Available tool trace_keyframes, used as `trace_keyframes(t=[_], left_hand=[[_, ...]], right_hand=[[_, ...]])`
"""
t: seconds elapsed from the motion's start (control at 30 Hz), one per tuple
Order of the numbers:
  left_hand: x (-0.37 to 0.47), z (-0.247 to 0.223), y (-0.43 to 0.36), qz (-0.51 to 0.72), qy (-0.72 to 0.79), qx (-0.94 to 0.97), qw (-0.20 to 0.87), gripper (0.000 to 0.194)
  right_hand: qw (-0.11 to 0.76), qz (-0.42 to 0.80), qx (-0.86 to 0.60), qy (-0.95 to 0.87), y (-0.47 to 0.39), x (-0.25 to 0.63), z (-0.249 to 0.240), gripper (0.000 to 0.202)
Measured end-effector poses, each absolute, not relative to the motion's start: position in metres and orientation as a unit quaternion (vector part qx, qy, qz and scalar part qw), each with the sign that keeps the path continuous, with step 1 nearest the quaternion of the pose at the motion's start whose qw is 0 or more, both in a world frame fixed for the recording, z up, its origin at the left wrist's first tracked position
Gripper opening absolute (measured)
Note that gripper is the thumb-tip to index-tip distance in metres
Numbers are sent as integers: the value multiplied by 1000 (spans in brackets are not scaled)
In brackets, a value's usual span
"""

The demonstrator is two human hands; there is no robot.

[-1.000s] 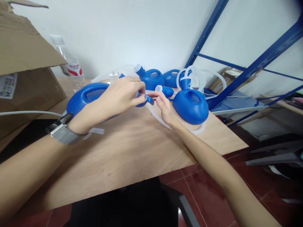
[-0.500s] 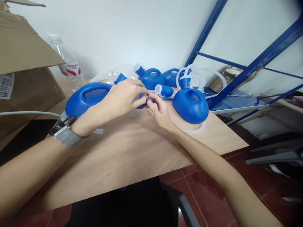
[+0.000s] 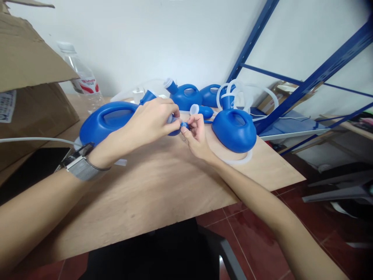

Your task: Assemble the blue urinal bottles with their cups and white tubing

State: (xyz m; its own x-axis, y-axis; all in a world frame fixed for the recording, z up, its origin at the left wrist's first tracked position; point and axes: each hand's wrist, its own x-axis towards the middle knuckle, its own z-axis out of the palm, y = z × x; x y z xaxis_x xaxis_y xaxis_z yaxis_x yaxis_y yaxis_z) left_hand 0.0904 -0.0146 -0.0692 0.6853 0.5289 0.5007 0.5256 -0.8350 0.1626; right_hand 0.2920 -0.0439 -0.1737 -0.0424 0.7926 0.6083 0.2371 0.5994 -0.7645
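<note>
My left hand [image 3: 155, 118] is closed around a blue plastic piece [image 3: 174, 132] with a translucent rim, mostly covered by the fingers. Thumb and fingers of my right hand [image 3: 198, 137] pinch a small blue fitting [image 3: 184, 125] right beside it. Whether the two parts are joined cannot be made out. Under and behind my left wrist lies a large blue urinal bottle [image 3: 97, 122] with a built-in handle. Another blue urinal bottle [image 3: 235, 131] rests to the right, with clear tubing [image 3: 233, 87] coiled at its neck. A loose blue spout [image 3: 205, 111] with a translucent end lies behind my right hand.
More blue bottles [image 3: 186, 97] stand along the wall. A cardboard box [image 3: 32, 112] and a water bottle [image 3: 87, 83] are at the left of the wooden table [image 3: 140, 202]. A blue metal rack [image 3: 291, 93] rises on the right, and a dark chair [image 3: 151, 252] is in front.
My fingers have shifted slightly apart, so more of the small blue fitting and the translucent rim shows. The bottles and tubing have stayed in place.
</note>
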Motion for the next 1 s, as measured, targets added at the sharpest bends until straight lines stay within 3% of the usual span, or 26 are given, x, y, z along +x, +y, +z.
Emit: trace_keyframes(t=[0.17, 0.37, 1.0], left_hand=[[90, -70, -13, 268, 257, 929, 11, 34], [91, -70, -13, 271, 260, 927, 20, 27], [93, -74, -15, 289, 273, 918, 20, 22]], right_hand=[[577, 221, -380, -689, -44, 291, -177, 45], [587, 202, -355, -699, -45, 292, -176, 35], [574, 155, -371, -713, -43, 296, -180, 32]])
